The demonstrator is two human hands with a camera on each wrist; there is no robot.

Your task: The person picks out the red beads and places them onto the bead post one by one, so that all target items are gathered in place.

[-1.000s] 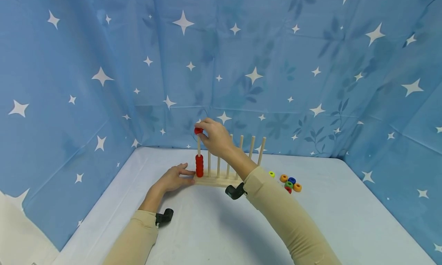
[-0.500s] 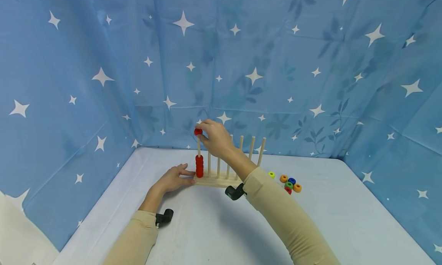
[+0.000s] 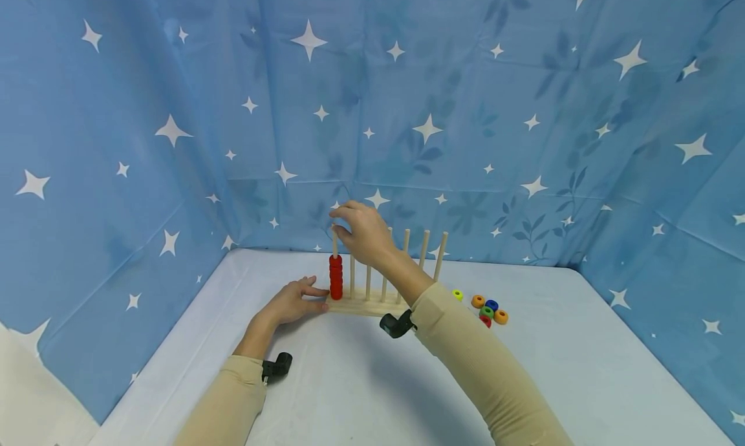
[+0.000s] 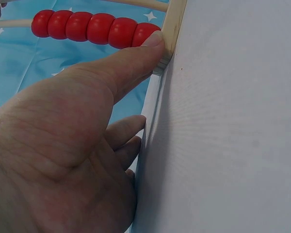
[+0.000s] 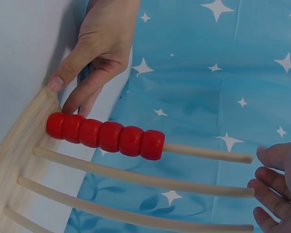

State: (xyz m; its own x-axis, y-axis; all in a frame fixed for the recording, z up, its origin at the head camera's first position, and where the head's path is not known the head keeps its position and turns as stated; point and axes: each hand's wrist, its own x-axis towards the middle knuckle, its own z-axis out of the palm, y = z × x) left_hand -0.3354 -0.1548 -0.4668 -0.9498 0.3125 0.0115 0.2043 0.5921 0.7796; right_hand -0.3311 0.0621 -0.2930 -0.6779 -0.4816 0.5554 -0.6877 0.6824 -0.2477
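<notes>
A wooden peg abacus (image 3: 363, 306) stands on the table with its pegs upright. Several red beads (image 5: 109, 137) are stacked on its leftmost peg (image 5: 208, 153), reaching down to the base. My left hand (image 3: 291, 301) grips the left end of the base, thumb on one edge and index finger on the other side, as the right wrist view shows. At the top of the red-bead peg is my right hand (image 3: 367, 234), thumb and fingers spread apart around the tip and holding nothing. The other pegs carry no beads where they show; my right forearm hides part of them.
Right of the abacus lie loose beads on the white table (image 3: 553, 355): a yellow bead (image 3: 458, 295), orange beads (image 3: 501, 317), a blue bead (image 3: 491, 304), a green bead (image 3: 487, 311) and a red one partly behind my sleeve. A blue star-patterned curtain (image 3: 372, 110) rises behind the table.
The red bead pinched at the peg's top has left my right fingers and dropped down the peg onto the stack, which is now taller. My left hand has stayed in place.
</notes>
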